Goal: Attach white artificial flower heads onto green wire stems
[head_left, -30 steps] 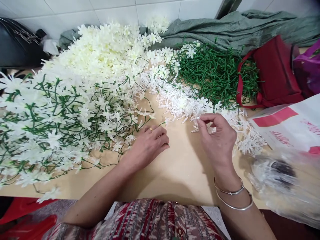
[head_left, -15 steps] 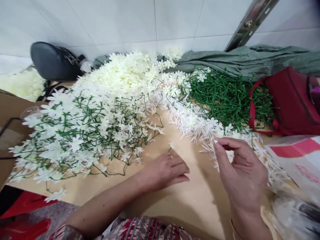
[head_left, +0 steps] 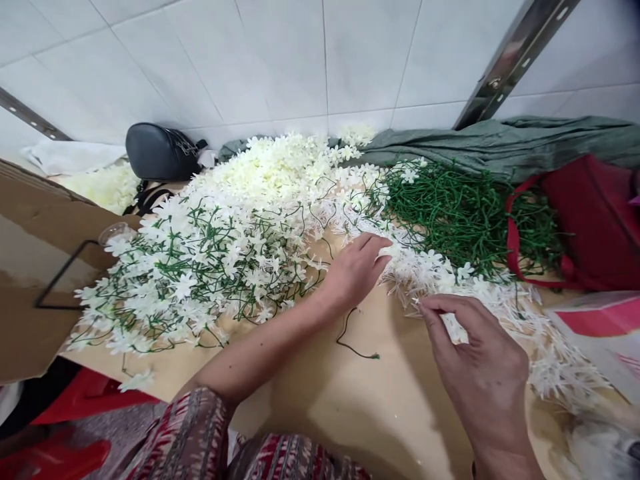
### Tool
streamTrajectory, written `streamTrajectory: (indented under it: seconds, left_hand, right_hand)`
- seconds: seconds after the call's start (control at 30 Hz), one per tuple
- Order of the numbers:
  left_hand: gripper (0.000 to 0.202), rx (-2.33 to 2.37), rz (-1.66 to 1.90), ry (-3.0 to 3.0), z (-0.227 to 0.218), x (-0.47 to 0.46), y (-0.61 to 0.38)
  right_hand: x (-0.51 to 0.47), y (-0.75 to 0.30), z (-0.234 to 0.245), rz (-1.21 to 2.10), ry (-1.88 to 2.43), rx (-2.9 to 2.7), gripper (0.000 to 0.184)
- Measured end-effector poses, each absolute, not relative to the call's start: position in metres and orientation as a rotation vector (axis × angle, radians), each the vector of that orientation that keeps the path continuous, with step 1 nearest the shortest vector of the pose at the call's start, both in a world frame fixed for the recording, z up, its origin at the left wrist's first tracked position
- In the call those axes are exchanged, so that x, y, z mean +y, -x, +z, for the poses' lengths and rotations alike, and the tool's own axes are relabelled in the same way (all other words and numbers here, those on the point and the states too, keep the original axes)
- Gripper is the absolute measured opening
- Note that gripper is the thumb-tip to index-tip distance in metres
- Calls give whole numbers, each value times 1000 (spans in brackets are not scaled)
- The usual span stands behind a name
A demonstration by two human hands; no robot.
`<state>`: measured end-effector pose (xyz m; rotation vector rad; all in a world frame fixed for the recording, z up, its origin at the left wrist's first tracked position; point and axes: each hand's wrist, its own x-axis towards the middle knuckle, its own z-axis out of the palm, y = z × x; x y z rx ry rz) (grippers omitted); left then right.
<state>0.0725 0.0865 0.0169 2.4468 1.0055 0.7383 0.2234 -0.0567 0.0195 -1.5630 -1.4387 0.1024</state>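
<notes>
My left hand (head_left: 357, 270) reaches over the white, thread-like flower centres (head_left: 425, 270), its thumb and index finger slightly apart at the near edge of the pile. No object shows between those fingers. Thumb and index finger of my right hand (head_left: 480, 360) are pinched together, with a small white piece (head_left: 416, 302) at their tips, too small to name surely. A loose green stem (head_left: 345, 343) lies bent on the brown tabletop (head_left: 320, 387) between my hands. To the left is a heap of white artificial flowers on green stems (head_left: 210, 260).
Cream blossoms (head_left: 280, 167) are piled at the back, bare green stems (head_left: 450, 207) at the back right. A red bag (head_left: 590, 220) and a black bag (head_left: 160, 152) stand on either side. A cardboard box (head_left: 55, 267) is at the left, a plastic bag (head_left: 600, 327) at the right.
My left hand has moved forward and right, onto the white flower centres. The green stem now shows on the tabletop. My right hand keeps its pinch. The camera view has shifted.
</notes>
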Motion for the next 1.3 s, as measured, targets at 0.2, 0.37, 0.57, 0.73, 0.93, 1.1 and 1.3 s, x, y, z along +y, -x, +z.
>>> streamTrajectory:
  seconds: [0.2,0.37,0.57,0.73,0.93,1.1,1.3]
  left_hand:
    - [21,1135,481,-2562,12,98,-89]
    - [8,1129,381,-2549,17,93,-77]
    - [3,982,813,-2314,21,88,-61]
    - [17,900,987,-1756,26,83,-59]
    - [38,781,966,-1355,30,84,-61]
    - [30,771,1023,-1315,28,86,-63]
    - [30,821,1009,-1173,26,86,-64]
  right_hand:
    - [-57,-222,21,89,1565,-1505,10]
    - [-60,-222,24,95,1560,-1532,8]
    - [-61,-222,27,90,1562,-1519,8]
    - [-58,-221,27,45,1582,-1504,8]
    - [-56,-219,30,85,1616,-1484,7]
    - [-56,-220,31,107,1605,-1474,7]
    - [-55,-218,32,131,1586,-1447,8]
